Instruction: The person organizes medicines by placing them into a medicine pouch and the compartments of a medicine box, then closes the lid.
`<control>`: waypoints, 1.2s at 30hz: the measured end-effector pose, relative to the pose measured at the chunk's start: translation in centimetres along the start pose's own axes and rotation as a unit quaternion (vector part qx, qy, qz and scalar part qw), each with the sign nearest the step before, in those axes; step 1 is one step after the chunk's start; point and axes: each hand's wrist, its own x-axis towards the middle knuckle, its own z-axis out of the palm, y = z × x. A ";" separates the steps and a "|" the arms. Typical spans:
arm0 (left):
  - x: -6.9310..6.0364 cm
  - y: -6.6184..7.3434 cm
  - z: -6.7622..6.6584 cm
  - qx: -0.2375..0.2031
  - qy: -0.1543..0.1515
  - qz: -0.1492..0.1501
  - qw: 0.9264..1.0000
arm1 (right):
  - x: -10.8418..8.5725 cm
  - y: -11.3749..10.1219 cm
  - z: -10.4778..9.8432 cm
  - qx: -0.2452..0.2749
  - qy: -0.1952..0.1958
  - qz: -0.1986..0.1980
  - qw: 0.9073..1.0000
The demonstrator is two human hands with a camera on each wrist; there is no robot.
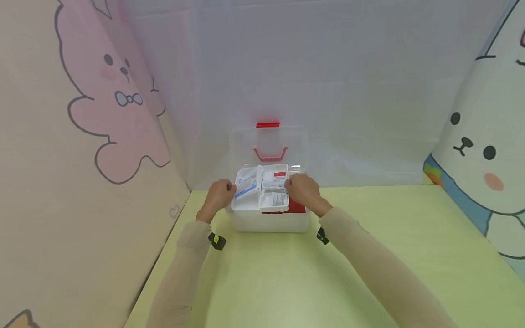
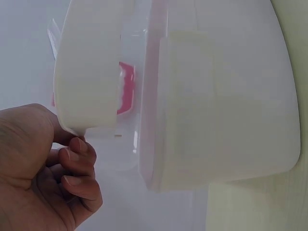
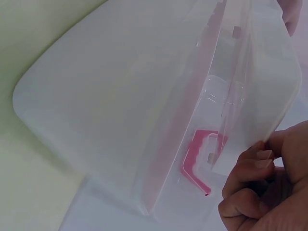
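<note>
Both hands hold a white plastic tray (image 1: 246, 204) raised over a white storage box (image 1: 270, 223). My left hand (image 1: 220, 195) pinches the tray's left rim, and my right hand (image 1: 304, 190) pinches the right one. In the left wrist view, thumb and fingertips meet at a corner of the tray (image 2: 89, 67), with a gap between it and the box (image 2: 236, 115). The right wrist view has the tray (image 3: 272, 72) tilted above the box wall (image 3: 110, 96). White packets (image 1: 247, 181) with printed labels lie in the tray's compartments. Something red (image 1: 296, 207) shows beneath its right side.
The box's clear lid (image 1: 242, 143) stands open at the back, with a red handle (image 1: 270, 159) and red latch (image 1: 268, 124). Behind it hangs a pale sheet (image 1: 348, 91). The box stands on a yellow-green table (image 1: 287, 282); a cartoon-printed wall (image 1: 123, 91) borders it on the left.
</note>
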 end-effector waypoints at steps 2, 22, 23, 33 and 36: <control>0.2 -0.2 0.0 0.002 0.000 0.001 1.000 | 0.3 -0.2 0.1 0.004 -0.002 0.005 1.000; 2.3 -1.9 0.7 0.030 -0.009 -0.022 0.999 | 2.7 -0.4 2.9 0.006 0.006 0.026 1.000; 2.4 -1.9 0.7 0.030 -0.010 -0.023 0.999 | 2.7 -0.4 2.9 0.007 0.005 0.027 1.000; 2.6 -2.3 1.4 0.040 -0.021 -0.050 0.998 | 2.7 -0.4 3.6 0.023 -0.002 0.034 0.999; 2.6 -2.5 1.5 0.039 -0.022 -0.054 0.998 | 2.7 -0.4 3.9 0.017 -0.006 0.032 0.999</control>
